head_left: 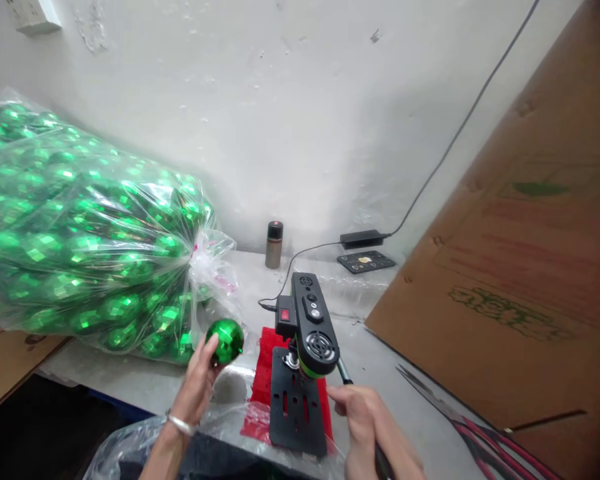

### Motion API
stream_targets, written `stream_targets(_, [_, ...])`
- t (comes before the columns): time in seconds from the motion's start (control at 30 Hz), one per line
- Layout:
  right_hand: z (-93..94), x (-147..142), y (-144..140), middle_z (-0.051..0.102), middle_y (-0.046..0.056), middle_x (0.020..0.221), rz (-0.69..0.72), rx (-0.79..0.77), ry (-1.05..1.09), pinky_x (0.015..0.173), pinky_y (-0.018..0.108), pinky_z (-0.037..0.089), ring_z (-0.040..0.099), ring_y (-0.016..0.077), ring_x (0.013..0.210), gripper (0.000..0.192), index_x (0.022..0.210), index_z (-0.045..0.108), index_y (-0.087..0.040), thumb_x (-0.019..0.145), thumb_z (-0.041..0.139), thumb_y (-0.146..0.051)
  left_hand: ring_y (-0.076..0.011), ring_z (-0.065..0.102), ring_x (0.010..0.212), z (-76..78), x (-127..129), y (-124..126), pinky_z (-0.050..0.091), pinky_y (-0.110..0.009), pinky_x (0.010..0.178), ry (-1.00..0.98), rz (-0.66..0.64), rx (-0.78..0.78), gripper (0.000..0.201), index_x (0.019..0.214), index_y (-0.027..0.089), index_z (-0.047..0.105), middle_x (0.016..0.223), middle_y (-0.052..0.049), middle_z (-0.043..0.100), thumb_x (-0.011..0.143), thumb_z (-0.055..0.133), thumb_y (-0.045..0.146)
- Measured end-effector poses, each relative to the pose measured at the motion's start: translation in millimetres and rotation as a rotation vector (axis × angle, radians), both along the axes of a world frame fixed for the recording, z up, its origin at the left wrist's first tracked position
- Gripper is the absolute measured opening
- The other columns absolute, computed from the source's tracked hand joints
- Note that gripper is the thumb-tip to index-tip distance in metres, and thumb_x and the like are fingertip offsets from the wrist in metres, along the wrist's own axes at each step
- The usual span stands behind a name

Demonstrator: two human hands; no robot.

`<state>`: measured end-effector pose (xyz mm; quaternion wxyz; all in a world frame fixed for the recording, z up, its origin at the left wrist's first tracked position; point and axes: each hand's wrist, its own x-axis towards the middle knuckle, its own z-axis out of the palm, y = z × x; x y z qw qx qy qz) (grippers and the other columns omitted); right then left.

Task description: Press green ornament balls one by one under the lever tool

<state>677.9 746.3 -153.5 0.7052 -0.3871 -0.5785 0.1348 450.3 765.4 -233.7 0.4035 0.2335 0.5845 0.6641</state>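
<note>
1) A glossy green ball point(227, 343) with mirror-like facets is gripped between the thumb and fingers of the left hand point(199, 380), above the table's front edge, left of its middle; a smooth pale bangle point(181, 425) is worn on that wrist
2) A black-handled metal rod point(343, 371) is gripped by the curled right hand point(367, 423); whether it is joined to the machine cannot be told
3) Between the hands, near the table's front edge, a black electric machine point(316, 317) is set, its rounded housing pierced by circular grilles and fitted with a red rocker switch point(285, 313)
4) Its flat, slotted base plate point(297, 435) is laid over rough red sheeting point(264, 373)
5) The left end of the table point(367, 363) is filled by a transparent plastic bag point(90, 247), gathered at its neck and packed with similar green balls
6) Along the back edge are placed a black-capped bottle point(274, 250), a black power adapter point(363, 239) and a dark phone point(366, 261) marked with a pale emblem
7) By the right edge, red-handled scissors point(464, 427) are laid beside a brown corrugated cardboard box point(505, 233); its green and reddish print cannot be read
</note>
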Motion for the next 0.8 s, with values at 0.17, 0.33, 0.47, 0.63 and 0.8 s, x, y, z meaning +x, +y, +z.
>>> stream_targets(0.17, [13.6, 15.2, 10.8, 0.069, -0.003, 0.077, 0.077, 0.080, -0.217, 0.064, 0.018, 0.052, 0.064, 0.0087, 0.064, 0.021, 0.091, 0.067, -0.022, 0.106, 0.055, -0.012, -0.0376, 0.069, 0.132, -44.7, 64.1, -27.0, 0.057, -0.046, 0.111, -0.090, -0.084, -0.027, 0.090, 0.136, 0.020, 0.064, 0.139, -0.016, 0.074, 0.067, 0.091, 0.071])
stream_targets(0.33, [20.8, 19.4, 12.7, 0.069, -0.003, 0.078, 0.083, 0.110, -0.267, 0.065, 0.014, 0.053, 0.065, 0.0061, 0.065, 0.022, 0.093, 0.066, -0.021, 0.106, 0.052, -0.009, -0.0391, 0.060, 0.143, -59.6, 90.9, -22.8, 0.043, -0.052, 0.125, 0.187, -0.214, -0.003, 0.088, 0.143, 0.019, 0.057, 0.148, -0.019, 0.067, 0.075, 0.083, 0.067])
stream_targets(0.47, [21.3, 19.8, 10.2, 0.068, -0.002, 0.076, 0.083, 0.112, -0.274, 0.066, 0.016, 0.055, 0.067, 0.0082, 0.066, 0.023, 0.090, 0.065, -0.020, 0.105, 0.052, -0.008, -0.0378, 0.064, 0.139, -62.8, 96.3, -19.0, 0.046, -0.053, 0.122, 0.364, -0.279, -0.049, 0.083, 0.150, 0.020, 0.052, 0.147, -0.017, 0.069, 0.080, 0.078, 0.056])
stream_targets(0.63, [16.2, 23.1, 10.2, 0.071, 0.000, 0.079, 0.101, 0.125, -0.317, 0.066, 0.019, 0.056, 0.070, 0.0105, 0.068, 0.020, 0.094, 0.065, -0.020, 0.104, 0.053, -0.008, -0.0410, 0.059, 0.145, -72.8, 100.2, -13.5, 0.045, -0.061, 0.124, 0.605, -0.294, -0.042, 0.084, 0.151, 0.019, 0.050, 0.153, -0.020, 0.064, 0.077, 0.079, 0.045])
stream_targets(0.8, [13.6, 24.4, 8.6, 0.071, 0.000, 0.080, 0.120, 0.115, -0.308, 0.066, 0.018, 0.056, 0.069, 0.0098, 0.068, 0.020, 0.096, 0.065, -0.020, 0.104, 0.053, -0.007, -0.0429, 0.058, 0.145, -79.8, 105.1, -8.8, 0.047, -0.065, 0.123, 0.746, -0.308, 0.047, 0.078, 0.148, 0.017, 0.056, 0.149, -0.022, 0.064, 0.077, 0.081, 0.038])
